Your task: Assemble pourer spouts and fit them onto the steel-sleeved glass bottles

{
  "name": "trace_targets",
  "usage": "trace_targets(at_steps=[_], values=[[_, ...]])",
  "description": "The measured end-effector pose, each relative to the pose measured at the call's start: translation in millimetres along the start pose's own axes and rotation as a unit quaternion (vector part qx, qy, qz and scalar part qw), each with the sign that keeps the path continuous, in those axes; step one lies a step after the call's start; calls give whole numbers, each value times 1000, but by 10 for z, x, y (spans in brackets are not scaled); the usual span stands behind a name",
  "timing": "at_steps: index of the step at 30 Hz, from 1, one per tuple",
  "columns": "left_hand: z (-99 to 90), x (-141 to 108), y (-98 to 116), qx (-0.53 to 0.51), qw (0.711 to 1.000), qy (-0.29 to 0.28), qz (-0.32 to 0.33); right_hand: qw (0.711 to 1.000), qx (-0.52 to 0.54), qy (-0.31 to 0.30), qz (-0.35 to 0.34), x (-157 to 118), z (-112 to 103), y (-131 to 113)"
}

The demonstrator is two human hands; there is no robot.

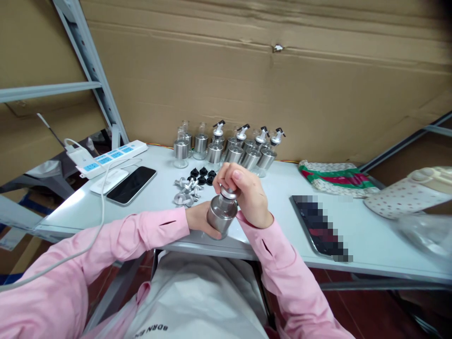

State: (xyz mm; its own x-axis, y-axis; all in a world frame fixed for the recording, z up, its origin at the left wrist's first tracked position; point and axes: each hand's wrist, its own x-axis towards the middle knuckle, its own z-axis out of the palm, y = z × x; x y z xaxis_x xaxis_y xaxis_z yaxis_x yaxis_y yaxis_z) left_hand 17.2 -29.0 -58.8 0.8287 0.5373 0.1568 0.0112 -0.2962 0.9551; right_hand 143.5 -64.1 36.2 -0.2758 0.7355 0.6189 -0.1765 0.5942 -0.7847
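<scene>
A glass bottle with a steel sleeve (221,214) stands near the table's front edge, tilted slightly. My left hand (201,218) is wrapped around its lower body. Over the bottle's neck, my right hand (243,190) has its fingers curled around the pourer top (228,192), partly hiding it. Left of the bottle lie several black stopper pieces (202,176) and a pile of grey-white plastic pourer parts (188,190). Behind stand several similar bottles (214,153) in rows, some of them wearing white pourers with black levers (243,132).
At left are a power strip (112,158), a white cable (103,197), a white flat box (110,181) and a black phone (132,185). To the right lie another phone (319,230), a patterned cloth pouch (337,178) and a dotted white item (406,195). Cardboard (247,89) walls the back.
</scene>
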Motion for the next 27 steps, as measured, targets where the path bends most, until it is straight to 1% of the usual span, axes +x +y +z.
trace_targets(at_steps=[7, 11, 13, 15, 17, 19, 21, 23, 25, 27], values=[[3, -1, -3, -3, 1000, 9, -3, 999, -1, 34, -13, -40, 49, 87], [5, 6, -7, -14, 1000, 9, 5, 999, -6, 28, -17, -49, 38, 108], [5, 7, 7, -24, 1000, 4, 6, 1000, 0, 13, -15, -41, 20, 106], [5, 7, 30, -35, 999, -4, 3, 1000, 12, -16, -10, -26, -16, 90], [4, 7, 51, -38, 999, -14, 0, 998, 26, -62, -1, -6, -74, 49], [4, 9, 61, -38, 999, -12, 3, 993, 25, -114, 14, 20, -154, -22], [7, 10, 57, -43, 999, 0, 14, 987, -8, -160, 29, 54, -251, -115], [9, 7, 44, -61, 998, 6, 24, 977, -66, -201, 34, 96, -352, -210], [13, 2, 32, -78, 997, -6, 18, 962, -112, -245, 41, 144, -440, -284], [20, -1, 26, -88, 996, -15, 5, 950, -139, -275, 52, 196, -496, -324]])
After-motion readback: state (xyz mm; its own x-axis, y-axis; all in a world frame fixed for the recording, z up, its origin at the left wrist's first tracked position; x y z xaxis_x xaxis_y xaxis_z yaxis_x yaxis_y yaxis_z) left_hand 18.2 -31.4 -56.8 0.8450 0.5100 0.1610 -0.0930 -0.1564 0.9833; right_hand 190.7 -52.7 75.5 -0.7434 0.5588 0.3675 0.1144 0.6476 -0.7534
